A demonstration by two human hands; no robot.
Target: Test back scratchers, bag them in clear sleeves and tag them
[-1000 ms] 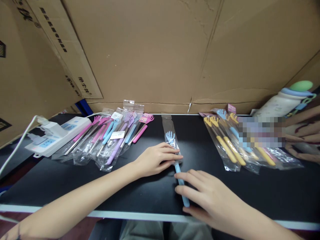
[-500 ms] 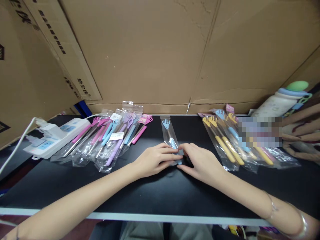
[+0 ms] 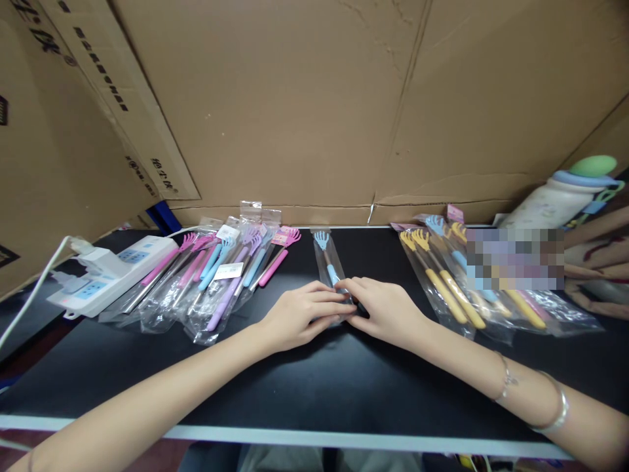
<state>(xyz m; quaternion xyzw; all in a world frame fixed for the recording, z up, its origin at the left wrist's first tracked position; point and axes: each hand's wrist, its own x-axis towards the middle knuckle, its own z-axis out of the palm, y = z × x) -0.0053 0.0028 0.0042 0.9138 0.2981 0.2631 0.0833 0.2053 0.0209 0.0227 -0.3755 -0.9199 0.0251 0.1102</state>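
A blue back scratcher (image 3: pixel 322 241) in a clear plastic sleeve (image 3: pixel 339 262) lies on the black table in front of me, its claw end pointing away. My left hand (image 3: pixel 301 316) comes in from the left, fingers closed on the lower end of the packet. From the right, my right hand (image 3: pixel 386 307) meets it, fingertips on the blue handle and the sleeve. Both hands cover most of the handle's near end. The fingertips of the two hands nearly touch.
Bagged pink, blue and purple back scratchers (image 3: pixel 228 269) lie at left beside a white power strip (image 3: pixel 118 262). Bagged yellow and blue ones (image 3: pixel 442 282) are at right, near a bottle (image 3: pixel 550 203) and another person's arm (image 3: pixel 597 242). Cardboard (image 3: pixel 295 105) stands behind.
My right hand has shifted slightly left and its fingers have come down over the handle, closer to my left hand. The claw end of the packet has moved slightly left.
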